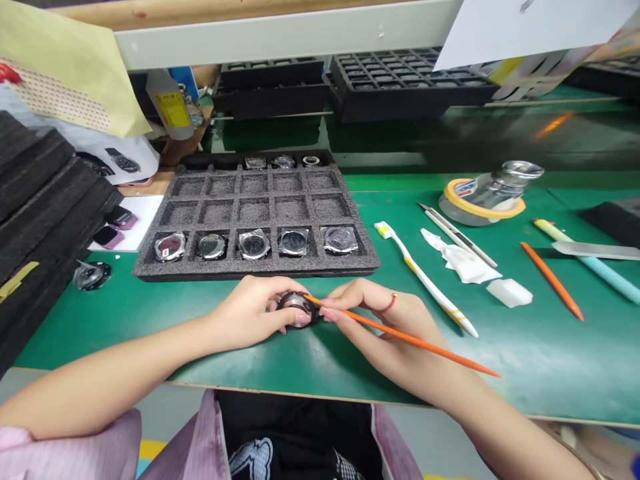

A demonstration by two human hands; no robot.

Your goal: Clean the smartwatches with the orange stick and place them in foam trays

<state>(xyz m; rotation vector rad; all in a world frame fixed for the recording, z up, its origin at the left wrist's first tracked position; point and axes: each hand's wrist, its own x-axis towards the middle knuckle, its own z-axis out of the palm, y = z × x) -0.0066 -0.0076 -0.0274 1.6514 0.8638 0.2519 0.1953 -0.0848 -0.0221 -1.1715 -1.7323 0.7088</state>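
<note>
Near the front edge of the green table, my left hand (260, 308) is closed around a round black watch case (298, 303), its thumb lying across the silvery middle. My right hand (373, 313) pinches a thin orange pointed stick (425, 345) near one end. That end touches the top of the watch case; the other end sticks out to the right past my wrist. Just behind my hands lies a grey foam tray (250, 268), with film-wrapped watch heads (254, 244) in its front row and more in its back row.
On the right lie a toothbrush (427, 277), a craft knife (457, 233), crumpled white tissue (465, 262), a white block (510, 292), a second orange stick (553, 281) and a glass jar (480, 197). Black foam trays (45, 213) are stacked at left, beside a loose watch head (91, 275).
</note>
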